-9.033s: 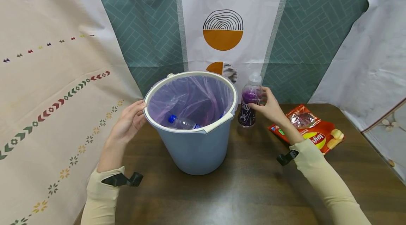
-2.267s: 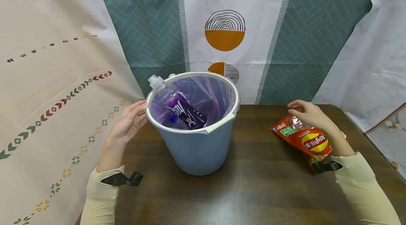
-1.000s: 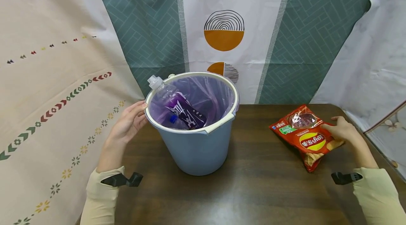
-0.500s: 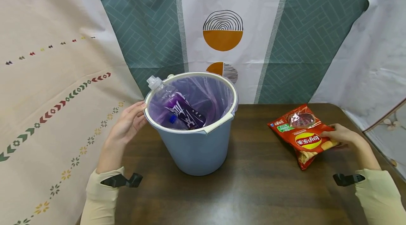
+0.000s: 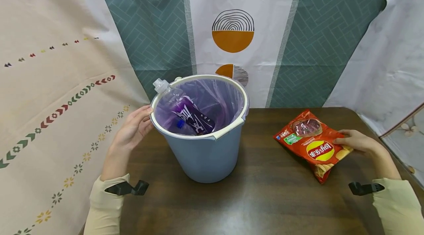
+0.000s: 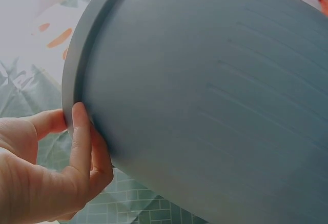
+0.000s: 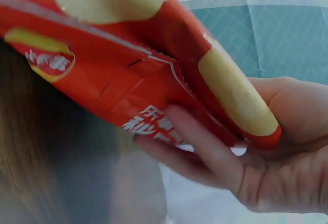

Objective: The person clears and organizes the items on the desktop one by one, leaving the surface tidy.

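Note:
A grey-blue bucket (image 5: 207, 157) with a cream rim and a pale purple liner bag (image 5: 212, 91) stands on the table. My left hand (image 5: 132, 128) pinches its rim at the left; in the left wrist view, fingertips press the bucket's outer wall (image 6: 195, 80) just under the lip. Inside leans a bottle (image 5: 192, 115) of purple liquid, its clear cap jutting over the rim. A blue-capped bottle (image 5: 180, 124) lies partly hidden beneath. At the right, my right hand (image 5: 359, 142) grips a red Lay's chip bag (image 5: 306, 143), thumb on top; the right wrist view shows fingers under the bag (image 7: 118, 80).
The brown wooden table (image 5: 265, 198) runs under the bucket and past the bag. Behind it hangs a patterned green and white cloth (image 5: 298, 43), with a cream cloth (image 5: 66, 99) along the left side.
My right hand set the purple bottle in the bucket, moved to the chip bag's right edge and took hold. The bag has since shifted slightly left. My left hand stays on the rim.

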A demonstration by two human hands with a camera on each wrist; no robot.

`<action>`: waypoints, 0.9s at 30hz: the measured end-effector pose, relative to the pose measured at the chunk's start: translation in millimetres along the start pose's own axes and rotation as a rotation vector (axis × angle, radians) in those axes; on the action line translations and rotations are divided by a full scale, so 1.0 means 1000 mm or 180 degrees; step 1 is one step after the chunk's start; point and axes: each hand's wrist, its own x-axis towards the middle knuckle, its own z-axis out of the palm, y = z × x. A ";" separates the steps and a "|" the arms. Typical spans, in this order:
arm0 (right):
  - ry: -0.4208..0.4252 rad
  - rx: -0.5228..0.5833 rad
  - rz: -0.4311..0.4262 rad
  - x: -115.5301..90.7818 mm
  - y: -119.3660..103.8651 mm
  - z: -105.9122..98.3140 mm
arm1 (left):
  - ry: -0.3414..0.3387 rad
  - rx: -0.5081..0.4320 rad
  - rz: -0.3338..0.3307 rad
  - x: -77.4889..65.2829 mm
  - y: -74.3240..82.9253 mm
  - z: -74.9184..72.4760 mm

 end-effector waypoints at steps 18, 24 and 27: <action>0.0541 -0.0358 -0.0788 0.000 -0.033 0.010 | -0.0041 -0.0069 0.0007 0.001 -0.002 -0.002; 0.0626 -0.0257 -0.0801 -0.004 -0.045 0.007 | -0.0045 -0.0075 0.0011 0.001 -0.002 -0.002; 0.0695 -0.0262 -0.0863 -0.005 -0.051 0.005 | -0.0067 -0.0091 0.0029 0.001 -0.002 -0.002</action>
